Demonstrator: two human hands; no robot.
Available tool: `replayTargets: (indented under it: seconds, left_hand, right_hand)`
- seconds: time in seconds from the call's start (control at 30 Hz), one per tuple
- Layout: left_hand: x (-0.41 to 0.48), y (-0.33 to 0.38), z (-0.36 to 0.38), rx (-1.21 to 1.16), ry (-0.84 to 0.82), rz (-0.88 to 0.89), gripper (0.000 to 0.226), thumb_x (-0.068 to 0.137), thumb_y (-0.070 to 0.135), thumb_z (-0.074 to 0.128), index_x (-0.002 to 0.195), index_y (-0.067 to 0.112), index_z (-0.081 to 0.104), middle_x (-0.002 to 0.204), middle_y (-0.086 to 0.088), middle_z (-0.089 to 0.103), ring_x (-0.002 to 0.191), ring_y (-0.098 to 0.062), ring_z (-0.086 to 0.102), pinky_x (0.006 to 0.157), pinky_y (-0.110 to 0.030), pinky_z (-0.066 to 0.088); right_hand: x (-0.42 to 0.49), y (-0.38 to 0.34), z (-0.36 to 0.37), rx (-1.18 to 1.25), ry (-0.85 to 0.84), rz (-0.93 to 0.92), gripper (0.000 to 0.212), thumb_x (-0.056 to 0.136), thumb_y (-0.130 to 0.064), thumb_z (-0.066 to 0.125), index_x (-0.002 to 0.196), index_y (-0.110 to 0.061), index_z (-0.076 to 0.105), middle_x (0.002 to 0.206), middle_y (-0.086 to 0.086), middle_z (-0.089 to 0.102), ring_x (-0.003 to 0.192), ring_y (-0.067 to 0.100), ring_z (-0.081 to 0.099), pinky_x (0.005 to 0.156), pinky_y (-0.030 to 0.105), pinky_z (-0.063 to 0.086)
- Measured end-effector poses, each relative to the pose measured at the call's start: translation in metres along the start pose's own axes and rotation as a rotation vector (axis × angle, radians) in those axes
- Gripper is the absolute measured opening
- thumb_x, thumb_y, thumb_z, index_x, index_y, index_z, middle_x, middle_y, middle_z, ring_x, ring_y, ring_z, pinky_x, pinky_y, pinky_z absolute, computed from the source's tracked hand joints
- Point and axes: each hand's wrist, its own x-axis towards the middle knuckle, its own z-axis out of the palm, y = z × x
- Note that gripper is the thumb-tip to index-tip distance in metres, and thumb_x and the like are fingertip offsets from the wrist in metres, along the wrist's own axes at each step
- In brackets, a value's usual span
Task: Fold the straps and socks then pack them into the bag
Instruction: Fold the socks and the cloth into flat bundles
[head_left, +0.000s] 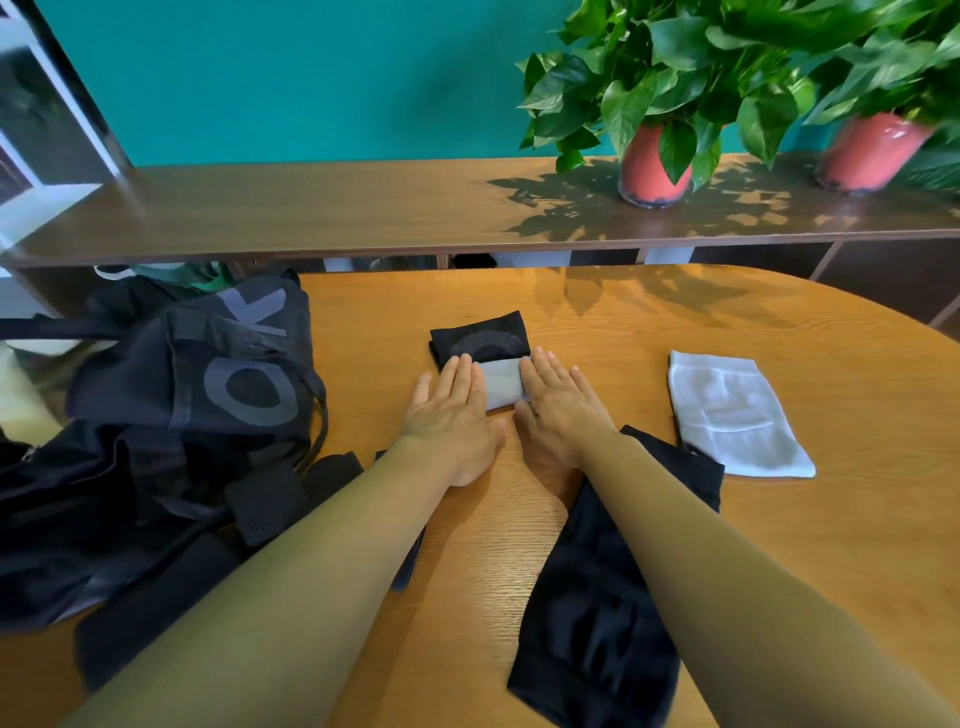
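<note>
Here both forearms reach forward side by side over the wooden table (810, 561), palms down. The left hand (452, 410) lies flat with straight fingers, pressing the left edge of a folded grey sock (501, 387); it grasps nothing. The right hand (556, 408) mirrors it, fingers straight and together, pressing the sock's right edge, likewise released. The grey sock sits mid-table between the two hands, touching a folded black sock (480, 340) just behind it.

Counting from the left: one black bag (208, 384) slumped at the table's left edge, with a heap of black straps (265, 499) in front of it whose number I cannot tell. Then the two folded socks at centre, one long black sock (587, 613) lying unfolded under the right forearm, and one white sock (732, 410) flat on the right, apart from the rest. Two potted plants (654, 166) stand on the shelf (311, 208) behind.
</note>
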Motion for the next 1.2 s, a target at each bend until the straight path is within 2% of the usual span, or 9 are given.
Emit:
replayTargets:
  seconds: [0.23, 0.37, 0.53, 0.67, 0.83, 0.9, 0.97, 1.1, 1.2]
  left_hand:
    - [-0.012, -0.005, -0.011, -0.002, 0.044, 0.014, 0.069, 0.102, 0.048, 0.012, 0.150, 0.009, -0.017, 0.158, -0.007, -0.022, 0.145, -0.017, -0.022, 0.116, -0.043, -0.017]
    - [-0.025, -0.007, -0.011, -0.041, 0.031, 0.031, 0.067, 0.103, 0.046, 0.013, 0.150, 0.009, -0.015, 0.159, -0.007, -0.020, 0.146, -0.018, -0.019, 0.118, -0.042, -0.014]
    - [-0.046, 0.002, -0.008, -0.045, 0.025, 0.068, 0.065, 0.103, 0.044, 0.015, 0.151, 0.007, -0.011, 0.160, -0.009, -0.016, 0.147, -0.018, -0.017, 0.119, -0.041, -0.010]
    - [-0.072, 0.022, -0.002, -0.076, 0.027, 0.176, 0.063, 0.104, 0.042, 0.016, 0.152, 0.009, -0.007, 0.160, -0.008, -0.014, 0.147, -0.017, -0.013, 0.120, -0.039, -0.006]
    - [-0.105, 0.054, 0.016, -0.141, 0.048, 0.398, 0.059, 0.104, 0.040, 0.020, 0.154, 0.015, -0.001, 0.161, -0.002, -0.011, 0.147, -0.011, -0.011, 0.120, -0.033, -0.004]
    - [-0.117, 0.068, 0.026, -0.139, 0.062, 0.492, 0.061, 0.103, 0.044, 0.022, 0.154, 0.019, 0.000, 0.161, 0.002, -0.010, 0.146, -0.008, -0.012, 0.118, -0.029, -0.006]
    - [-0.128, 0.077, 0.038, -0.111, 0.034, 0.552, 0.065, 0.102, 0.049, 0.023, 0.154, 0.020, -0.004, 0.161, 0.003, -0.012, 0.145, -0.007, -0.015, 0.116, -0.027, -0.009]
    - [-0.143, 0.068, 0.051, -0.096, -0.021, 0.553, 0.069, 0.101, 0.053, 0.023, 0.153, 0.022, -0.010, 0.159, 0.004, -0.018, 0.143, -0.005, -0.022, 0.115, -0.026, -0.012]
    - [-0.153, 0.053, 0.047, -0.063, -0.049, 0.518, 0.069, 0.100, 0.053, 0.026, 0.154, 0.023, -0.006, 0.160, 0.005, -0.015, 0.145, -0.007, -0.018, 0.120, -0.031, -0.004]
  right_hand:
    - [-0.014, 0.003, -0.008, 0.044, 0.082, 0.003, 0.059, 0.103, -0.031, 0.024, 0.152, -0.009, -0.002, 0.160, 0.007, -0.006, 0.147, 0.018, -0.007, 0.119, 0.035, -0.003]
    - [-0.034, 0.015, -0.009, 0.145, 0.157, 0.059, 0.057, 0.102, -0.028, 0.027, 0.152, -0.012, 0.006, 0.160, 0.006, 0.003, 0.147, 0.016, 0.000, 0.120, 0.033, 0.001]
    - [-0.068, 0.027, -0.003, 0.183, 0.163, 0.111, 0.054, 0.102, -0.028, 0.029, 0.151, -0.011, 0.014, 0.159, 0.007, 0.011, 0.147, 0.017, 0.006, 0.119, 0.032, 0.006]
    - [-0.098, 0.035, -0.002, 0.220, 0.194, 0.128, 0.053, 0.101, -0.025, 0.034, 0.151, -0.010, 0.020, 0.158, 0.008, 0.016, 0.146, 0.019, 0.011, 0.119, 0.033, 0.010]
    - [-0.145, 0.033, 0.006, 0.276, 0.268, 0.168, 0.055, 0.098, -0.023, 0.041, 0.149, -0.011, 0.024, 0.156, 0.008, 0.023, 0.145, 0.019, 0.015, 0.118, 0.033, 0.014]
    - [-0.164, 0.032, 0.012, 0.252, 0.270, 0.221, 0.057, 0.099, -0.027, 0.041, 0.150, -0.011, 0.023, 0.157, 0.008, 0.020, 0.146, 0.020, 0.012, 0.119, 0.034, 0.013]
    - [-0.180, 0.029, 0.020, 0.202, 0.199, 0.271, 0.059, 0.100, -0.034, 0.036, 0.151, -0.012, 0.016, 0.159, 0.009, 0.011, 0.147, 0.021, 0.003, 0.118, 0.034, 0.007]
    - [-0.196, 0.012, 0.035, 0.113, 0.115, 0.234, 0.062, 0.101, -0.046, 0.023, 0.152, -0.015, 0.005, 0.159, 0.010, -0.005, 0.146, 0.022, -0.010, 0.119, 0.036, -0.002]
    - [-0.195, 0.002, 0.037, 0.105, 0.091, 0.159, 0.063, 0.101, -0.048, 0.022, 0.152, -0.018, 0.004, 0.160, 0.008, -0.007, 0.146, 0.020, -0.013, 0.118, 0.035, -0.005]
